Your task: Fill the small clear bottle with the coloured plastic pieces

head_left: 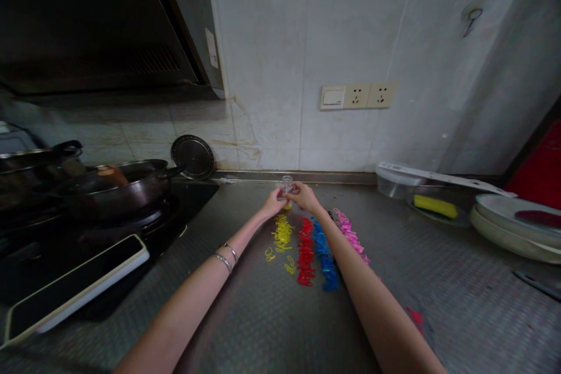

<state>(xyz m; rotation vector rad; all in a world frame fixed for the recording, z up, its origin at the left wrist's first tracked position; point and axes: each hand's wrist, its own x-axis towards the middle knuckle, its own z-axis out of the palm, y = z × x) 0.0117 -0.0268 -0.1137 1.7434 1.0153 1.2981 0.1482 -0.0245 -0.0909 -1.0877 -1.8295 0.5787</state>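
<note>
The left hand [274,203] and right hand [305,196] both pinch 1 small clear jar [287,182], likely steadying it, at the far end of the embossed steel counter [438,304], just beyond 4 colour-sorted lines of elastic bands: yellow row [283,232], red row [305,251], blue row [323,248], pink row [355,242].

Tiled wall [272,41] with sockets [358,96] above steel counter [460,304].

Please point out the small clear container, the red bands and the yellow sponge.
small clear container [287,182]: head view, its upper wall.
red bands [305,251]: head view, middle of the row.
yellow sponge [435,206]: head view, its top face.
</note>
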